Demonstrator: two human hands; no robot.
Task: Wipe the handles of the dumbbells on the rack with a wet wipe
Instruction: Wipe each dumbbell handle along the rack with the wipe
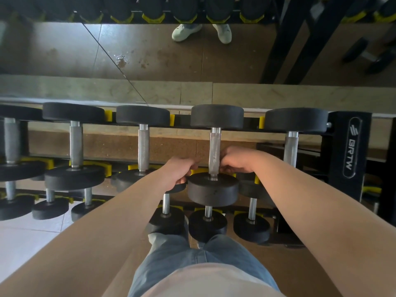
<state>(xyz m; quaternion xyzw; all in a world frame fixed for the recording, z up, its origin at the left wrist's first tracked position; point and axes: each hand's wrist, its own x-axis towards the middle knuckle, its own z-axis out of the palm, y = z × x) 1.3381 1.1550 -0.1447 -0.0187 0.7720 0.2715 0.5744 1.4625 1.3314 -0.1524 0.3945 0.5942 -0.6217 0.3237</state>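
Note:
Black round-headed dumbbells with knurled steel handles lie in a row on the top tier of the rack (347,144). Both my hands are at the fourth dumbbell's handle (214,146), just above its near head (213,189). My right hand (237,160) presses its curled fingers against the handle's right side. My left hand (179,172) sits to the left of the handle with fingers curled down by the head's rim; a small gap separates it from the bar. No wet wipe shows in either hand; the palms are hidden.
Neighbouring handles stand left (143,146) and right (290,146) of this one. Smaller dumbbells (207,226) fill the lower tiers in yellow cradles. A mirror (150,56) behind the rack reflects the floor and a pair of shoes. My jeans show below.

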